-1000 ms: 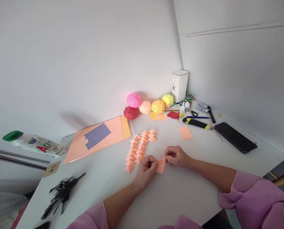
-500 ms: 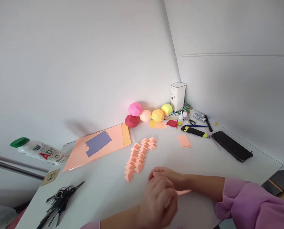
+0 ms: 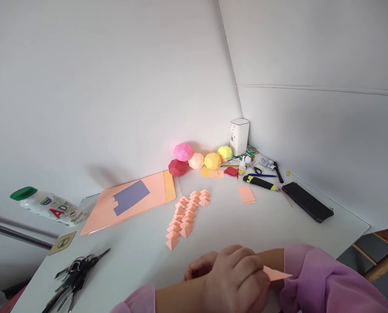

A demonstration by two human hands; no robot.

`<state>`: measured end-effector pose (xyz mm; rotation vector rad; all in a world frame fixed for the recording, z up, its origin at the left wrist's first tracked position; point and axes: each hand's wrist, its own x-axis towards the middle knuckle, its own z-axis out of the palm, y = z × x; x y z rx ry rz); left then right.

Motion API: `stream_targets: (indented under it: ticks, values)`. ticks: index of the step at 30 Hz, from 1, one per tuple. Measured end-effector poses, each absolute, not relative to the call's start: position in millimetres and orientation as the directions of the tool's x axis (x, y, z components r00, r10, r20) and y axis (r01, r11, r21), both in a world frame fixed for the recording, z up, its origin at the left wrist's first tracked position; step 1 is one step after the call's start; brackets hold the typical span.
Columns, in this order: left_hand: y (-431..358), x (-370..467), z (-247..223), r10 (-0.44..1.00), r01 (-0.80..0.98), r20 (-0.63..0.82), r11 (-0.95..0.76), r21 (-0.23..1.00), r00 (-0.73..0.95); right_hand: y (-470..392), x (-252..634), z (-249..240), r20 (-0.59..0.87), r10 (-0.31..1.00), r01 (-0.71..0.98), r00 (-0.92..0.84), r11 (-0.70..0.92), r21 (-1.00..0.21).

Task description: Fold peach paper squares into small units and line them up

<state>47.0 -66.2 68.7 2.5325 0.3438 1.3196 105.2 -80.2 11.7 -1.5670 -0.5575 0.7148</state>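
My left hand (image 3: 236, 276) crosses in front of my right at the near edge of the table, its fingers bent and closed. From its fingertips sticks out a pointed corner of a peach paper piece (image 3: 275, 274); the rest of that paper is hidden. Behind it, my right hand (image 3: 198, 264) shows only partly, with curled fingers, and whatever lies in them is covered. Farther off, several small folded peach paper pyramids (image 3: 186, 230) overlap in rows.
Keys (image 3: 74, 278), a white bottle with green cap (image 3: 50, 206) and large peach sheets (image 3: 97, 213) lie left. Faceted paper balls (image 3: 212, 161) line the wall. A glue bottle (image 3: 242, 167), box cutter (image 3: 261, 182), peach slips (image 3: 247, 195) and black phone-like case (image 3: 307, 201) sit right.
My left hand has shifted right and now overlaps my right hand more. The corner of peach paper shows higher, beside my left fingers. The whole view has tilted slightly.
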Motion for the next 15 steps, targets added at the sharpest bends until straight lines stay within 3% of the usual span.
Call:
stream_targets:
  ticks: [3, 4, 6, 7, 9, 11, 13, 15]
  values:
    - [-56, 31, 65, 0.366, 0.066, 0.793, -0.921, 0.384, 0.488, -54, 116, 17, -0.329, 0.664, -0.24, 0.671, -0.226, -0.944]
    - [-51, 27, 59, 0.455, 0.067, 0.768, -0.875, 0.479, 0.451, -41, 123, 20, -0.543, 0.624, -0.409, 0.562, -0.362, -0.838]
    - [-39, 18, 44, 0.729, 0.091, 0.576, -0.645, 0.759, 0.37, -15, 139, 23, -0.585, 0.73, -0.382, 0.353, -0.459, -0.802]
    - [-32, 14, 35, 0.855, 0.117, 0.383, -0.445, 0.888, 0.35, -5, 148, 24, -0.599, 0.78, -0.339, 0.184, -0.521, -0.783]
    - [-19, 8, 19, 0.953, 0.021, 0.069, -0.079, 0.997, 0.296, 11, 163, 21, -0.561, 0.823, -0.263, -0.09, -0.563, -0.783]
    - [-9, 4, 8, 0.952, -0.087, -0.092, 0.122, 0.989, 0.293, 18, 172, 16, -0.271, 0.899, -0.196, -0.344, -0.351, -0.916]
    - [-3, 3, 3, 0.936, -0.126, -0.149, 0.198, 0.972, 0.318, 19, 177, 10, -0.102, 0.926, -0.149, -0.363, -0.165, -0.975]
    - [-2, 3, 2, 0.931, -0.129, -0.165, 0.216, 0.968, 0.327, 17, 179, 7, -0.082, 0.934, -0.108, -0.349, -0.126, -0.986]
